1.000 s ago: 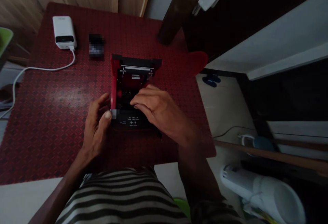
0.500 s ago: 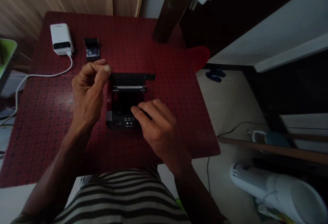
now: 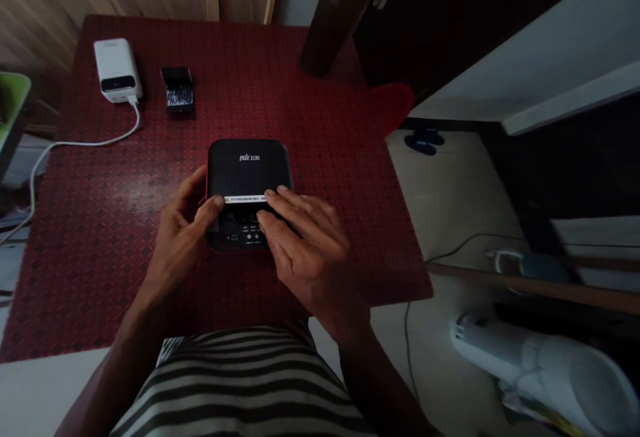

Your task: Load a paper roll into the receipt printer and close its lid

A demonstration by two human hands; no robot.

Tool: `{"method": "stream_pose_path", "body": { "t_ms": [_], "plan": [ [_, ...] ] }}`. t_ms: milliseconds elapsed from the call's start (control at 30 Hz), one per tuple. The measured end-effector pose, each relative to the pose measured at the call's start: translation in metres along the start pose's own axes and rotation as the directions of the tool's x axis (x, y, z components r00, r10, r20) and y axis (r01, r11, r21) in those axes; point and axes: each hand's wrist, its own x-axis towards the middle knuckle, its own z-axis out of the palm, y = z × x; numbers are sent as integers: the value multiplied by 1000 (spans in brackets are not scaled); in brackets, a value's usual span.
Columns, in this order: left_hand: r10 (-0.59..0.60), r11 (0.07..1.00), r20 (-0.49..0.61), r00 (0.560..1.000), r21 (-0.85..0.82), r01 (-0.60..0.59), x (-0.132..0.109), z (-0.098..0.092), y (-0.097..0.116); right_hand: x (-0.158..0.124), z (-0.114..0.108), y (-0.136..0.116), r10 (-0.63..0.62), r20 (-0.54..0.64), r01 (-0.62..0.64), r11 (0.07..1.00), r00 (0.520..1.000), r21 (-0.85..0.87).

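Note:
A small black label printer (image 3: 250, 173) with red sides lies on the table in front of me. Its lid is down over the paper bay, with a white warning strip along the front edge; I cannot tell if it is fully closed. My left hand (image 3: 187, 217) grips the printer's left side, thumb on the lid's corner and fingers around the side. Across the right front of the lid lie the outstretched fingers of my right hand (image 3: 305, 237), which covers part of the button panel (image 3: 243, 231). Farther back lies a small black roll with a shiny printed strip (image 3: 179, 93).
A white power bank (image 3: 115, 70) with a white cable (image 3: 95, 144) sits at the back left of the red patterned table (image 3: 340, 157). A tall dark bottle (image 3: 335, 17) stands at the back right. Slippers (image 3: 423, 141) lie on the floor beyond the table.
The printer's lid, raised half a second ago, has come down over the bay. My left hand moved from the raised lid to the printer's left side. My right hand's fingers have straightened onto the lid.

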Motion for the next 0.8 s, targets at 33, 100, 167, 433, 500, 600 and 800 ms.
{"method": "stream_pose_path", "body": {
  "t_ms": [33, 100, 167, 433, 500, 600, 800],
  "plan": [
    [2, 1000, 1, 1000, -4, -2, 0, 1, 0, 0, 0, 0, 2, 0, -2, 1000, 1000, 6],
    [4, 1000, 6, 1000, -13, -4, 0, 1, 0, 2, -2, -1, 13, 9, -14, 1000, 1000, 23],
    [12, 1000, 5, 1000, -14, -12, -1, 2, 1, 4, -4, -2, 38, 36, -39, 999, 999, 38],
    [48, 999, -5, 999, 6, -48, -2, 2, -2, -2, -1, -4, 94, 64, -100, 989, 994, 105],
    [49, 999, -15, 999, 0, -49, -6, 1, -5, -8, -2, -4, 127, 66, -136, 981, 990, 140],
    [52, 998, -7, 999, -27, -52, -17, -4, -8, -20, -7, -5, 196, 25, -197, 960, 980, 200],
    [36, 999, 12, 999, -30, -36, -26, -9, -5, -46, -7, -5, 314, 1, -309, 933, 949, 185]
  ]
}}
